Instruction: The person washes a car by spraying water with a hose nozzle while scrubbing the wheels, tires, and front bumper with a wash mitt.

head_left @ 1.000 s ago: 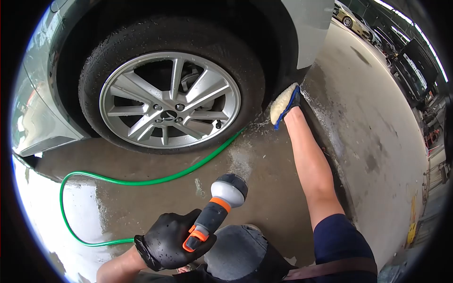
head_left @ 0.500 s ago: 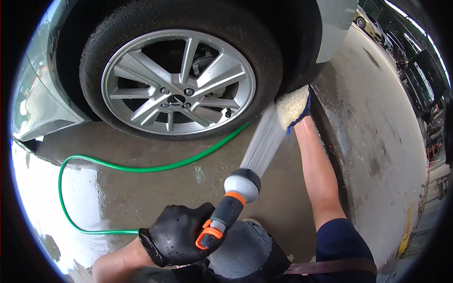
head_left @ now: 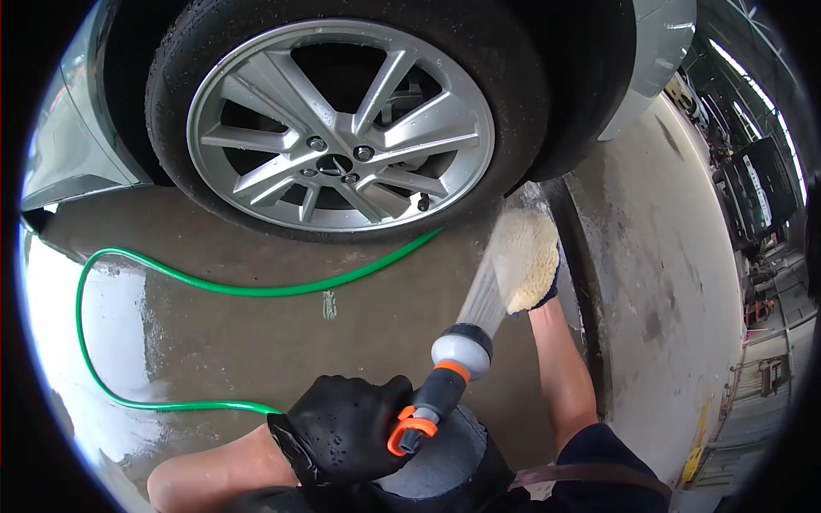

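Observation:
My left hand [head_left: 346, 427], in a wet black glove, is closed around a grey, white and orange hose spray nozzle [head_left: 440, 389]. A fan of water [head_left: 487, 278] leaves the nozzle head and hits a cream, fluffy wash mitt [head_left: 532, 261] with a blue edge. The mitt covers my right hand [head_left: 545, 305], so its fingers are hidden. Both hands are below and in front of a car wheel [head_left: 338, 162] with a silver multi-spoke rim and black tire. The mitt is just off the tire's lower right side, apart from it.
A green hose [head_left: 282, 291] loops over the wet concrete floor [head_left: 248, 342] and passes under the tire. Pale car body panels [head_left: 77, 145] flank the wheel. A dark groove [head_left: 590, 291] runs along the floor at right. Other cars [head_left: 757, 192] stand farther off.
My right hand has drawn the mitt down, away from the wheel arch. The nozzle has shifted slightly right, still spraying onto the mitt. The view has moved, and the wheel appears larger and higher.

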Action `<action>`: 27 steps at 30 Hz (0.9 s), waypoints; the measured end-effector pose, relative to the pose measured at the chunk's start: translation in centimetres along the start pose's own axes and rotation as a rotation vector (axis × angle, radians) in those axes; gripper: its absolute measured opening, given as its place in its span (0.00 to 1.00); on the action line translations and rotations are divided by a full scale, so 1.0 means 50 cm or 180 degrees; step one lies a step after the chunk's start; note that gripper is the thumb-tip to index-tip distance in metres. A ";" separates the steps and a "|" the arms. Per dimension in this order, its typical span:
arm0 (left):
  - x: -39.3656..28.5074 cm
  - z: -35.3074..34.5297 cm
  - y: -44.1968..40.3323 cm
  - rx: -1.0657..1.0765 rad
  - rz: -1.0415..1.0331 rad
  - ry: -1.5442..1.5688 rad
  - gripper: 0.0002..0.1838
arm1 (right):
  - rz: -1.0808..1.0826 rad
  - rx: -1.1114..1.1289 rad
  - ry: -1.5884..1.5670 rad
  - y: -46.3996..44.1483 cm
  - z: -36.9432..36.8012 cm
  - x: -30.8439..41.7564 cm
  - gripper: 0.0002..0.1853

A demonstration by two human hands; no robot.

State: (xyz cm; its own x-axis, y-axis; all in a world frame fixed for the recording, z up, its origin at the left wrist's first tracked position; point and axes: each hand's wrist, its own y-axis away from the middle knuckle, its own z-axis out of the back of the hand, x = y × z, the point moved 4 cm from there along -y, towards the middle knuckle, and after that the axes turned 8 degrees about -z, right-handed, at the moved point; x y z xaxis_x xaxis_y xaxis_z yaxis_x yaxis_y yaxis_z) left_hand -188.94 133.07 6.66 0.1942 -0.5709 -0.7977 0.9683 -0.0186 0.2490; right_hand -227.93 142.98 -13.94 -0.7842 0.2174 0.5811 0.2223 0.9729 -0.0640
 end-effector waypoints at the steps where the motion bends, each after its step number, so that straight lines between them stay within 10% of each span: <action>1: 0.006 0.006 0.000 -0.0035 -0.0037 0.0031 0.21 | -0.0009 -0.0338 0.0031 0.010 -0.005 -0.012 0.31; 13: 0.037 0.055 -0.023 0.0060 -0.0228 0.0367 0.20 | -0.0098 -0.1724 0.0210 0.016 -0.180 -0.005 0.27; 23: -0.277 -0.009 0.039 -0.0188 0.0368 0.0948 0.17 | -0.0488 -0.2462 -0.0926 0.223 -0.415 0.035 0.26; 27: -0.299 -0.007 0.093 -0.0672 0.2308 0.2754 0.09 | -0.0325 -0.2217 -0.1834 0.271 -0.478 0.082 0.24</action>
State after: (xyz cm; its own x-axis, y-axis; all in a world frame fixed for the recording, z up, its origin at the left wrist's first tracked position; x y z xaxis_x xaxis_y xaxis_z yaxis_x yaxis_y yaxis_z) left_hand -187.28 141.79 19.57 0.6808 0.3656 -0.6347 0.5757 0.2687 0.7722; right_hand -214.31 155.15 6.97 -0.9459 0.3207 0.0494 0.2887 0.7625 0.5790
